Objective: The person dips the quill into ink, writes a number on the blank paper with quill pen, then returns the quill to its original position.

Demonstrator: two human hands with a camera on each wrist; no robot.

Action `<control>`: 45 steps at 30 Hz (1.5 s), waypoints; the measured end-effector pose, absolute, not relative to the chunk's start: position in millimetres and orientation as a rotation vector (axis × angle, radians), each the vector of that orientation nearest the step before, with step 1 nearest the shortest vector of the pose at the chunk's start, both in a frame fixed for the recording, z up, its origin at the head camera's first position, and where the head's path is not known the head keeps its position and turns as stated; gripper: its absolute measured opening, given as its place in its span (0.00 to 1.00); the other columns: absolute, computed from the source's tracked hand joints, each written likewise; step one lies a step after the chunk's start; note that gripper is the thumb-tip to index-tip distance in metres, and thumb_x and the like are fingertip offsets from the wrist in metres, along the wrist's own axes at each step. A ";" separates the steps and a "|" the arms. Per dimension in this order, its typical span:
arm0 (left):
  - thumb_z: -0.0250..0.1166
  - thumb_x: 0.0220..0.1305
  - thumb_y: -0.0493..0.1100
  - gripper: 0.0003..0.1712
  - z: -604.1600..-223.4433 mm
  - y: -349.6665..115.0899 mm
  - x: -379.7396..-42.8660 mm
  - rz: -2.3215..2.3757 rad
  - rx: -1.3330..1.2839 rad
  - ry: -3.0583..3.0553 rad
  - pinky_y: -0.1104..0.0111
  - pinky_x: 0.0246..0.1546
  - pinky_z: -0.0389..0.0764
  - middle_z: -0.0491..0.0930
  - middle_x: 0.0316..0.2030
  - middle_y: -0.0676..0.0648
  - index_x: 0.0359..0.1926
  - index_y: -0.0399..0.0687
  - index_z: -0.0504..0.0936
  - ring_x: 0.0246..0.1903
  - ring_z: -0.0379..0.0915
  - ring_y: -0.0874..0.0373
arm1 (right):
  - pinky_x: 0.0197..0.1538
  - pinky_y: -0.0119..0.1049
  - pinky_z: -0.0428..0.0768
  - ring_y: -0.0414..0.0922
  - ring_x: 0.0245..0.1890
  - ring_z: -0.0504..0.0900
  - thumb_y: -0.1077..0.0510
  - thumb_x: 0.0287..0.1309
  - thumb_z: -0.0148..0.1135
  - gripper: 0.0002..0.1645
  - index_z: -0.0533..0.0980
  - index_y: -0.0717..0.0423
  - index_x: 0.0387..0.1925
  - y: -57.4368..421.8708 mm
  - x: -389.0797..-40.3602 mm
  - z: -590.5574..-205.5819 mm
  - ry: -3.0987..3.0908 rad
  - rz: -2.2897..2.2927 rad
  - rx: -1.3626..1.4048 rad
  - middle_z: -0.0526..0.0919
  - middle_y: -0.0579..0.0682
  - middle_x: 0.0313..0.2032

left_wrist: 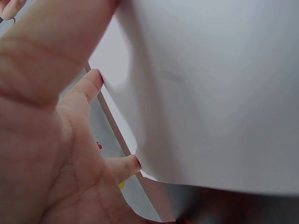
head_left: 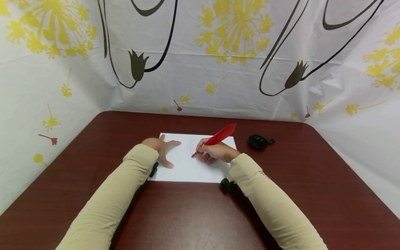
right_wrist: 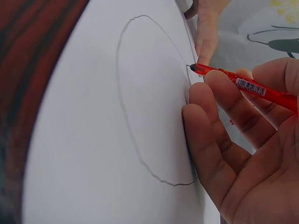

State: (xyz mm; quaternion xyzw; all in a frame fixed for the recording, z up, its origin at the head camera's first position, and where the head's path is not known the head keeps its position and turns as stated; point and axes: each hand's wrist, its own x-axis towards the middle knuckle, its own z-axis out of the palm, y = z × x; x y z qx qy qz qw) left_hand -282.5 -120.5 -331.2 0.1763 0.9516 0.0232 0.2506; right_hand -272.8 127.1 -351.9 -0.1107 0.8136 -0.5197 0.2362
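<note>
A white sheet of paper lies on the dark red-brown table. My left hand rests on its left side with the fingers spread. In the left wrist view, two fingertips touch the paper's edge. My right hand pinches a red pen between thumb and fingers. The pen has a barcode label, a dark tip and a red feather-shaped top. Its tip is at the paper, at the end of a thin drawn line. In the right wrist view, that line forms a long rounded loop, partly hidden behind my fingers.
A small black round object with a short stub lies on the table to the right of the paper. Dark camera mounts sit under both wrists. A white patterned sheet hangs behind the table and along its sides.
</note>
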 end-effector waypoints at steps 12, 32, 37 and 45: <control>0.69 0.50 0.69 0.58 -329.2 -119.5 -275.2 0.038 0.477 2.653 0.46 0.55 0.68 0.40 0.73 0.30 0.76 0.69 0.49 0.65 0.55 0.33 | 0.34 0.42 0.81 0.48 0.30 0.81 0.58 0.66 0.54 0.08 0.77 0.57 0.39 129.1 -274.9 -352.2 2.227 -1.460 -0.418 0.83 0.57 0.36; 0.71 0.47 0.70 0.61 -336.1 -120.6 -287.3 0.082 0.448 2.602 0.45 0.57 0.66 0.34 0.74 0.32 0.76 0.71 0.46 0.68 0.48 0.34 | 0.37 0.44 0.83 0.57 0.37 0.83 0.59 0.68 0.53 0.07 0.74 0.58 0.43 162.2 -278.2 -335.0 2.442 -1.465 -0.332 0.81 0.64 0.42; 0.70 0.45 0.73 0.62 -341.1 -123.1 -292.7 0.074 0.463 2.599 0.46 0.57 0.65 0.35 0.74 0.33 0.76 0.73 0.46 0.69 0.47 0.35 | 0.38 0.44 0.82 0.61 0.40 0.82 0.57 0.68 0.55 0.08 0.73 0.58 0.44 173.4 -277.4 -330.5 2.460 -1.483 -0.330 0.80 0.65 0.44; 0.71 0.46 0.71 0.60 -333.3 -120.8 -282.2 0.069 0.456 2.614 0.45 0.55 0.68 0.37 0.74 0.32 0.76 0.71 0.47 0.67 0.52 0.32 | 0.38 0.45 0.83 0.65 0.42 0.80 0.59 0.69 0.54 0.10 0.72 0.60 0.46 194.6 -278.0 -324.9 2.536 -1.484 -0.372 0.76 0.70 0.46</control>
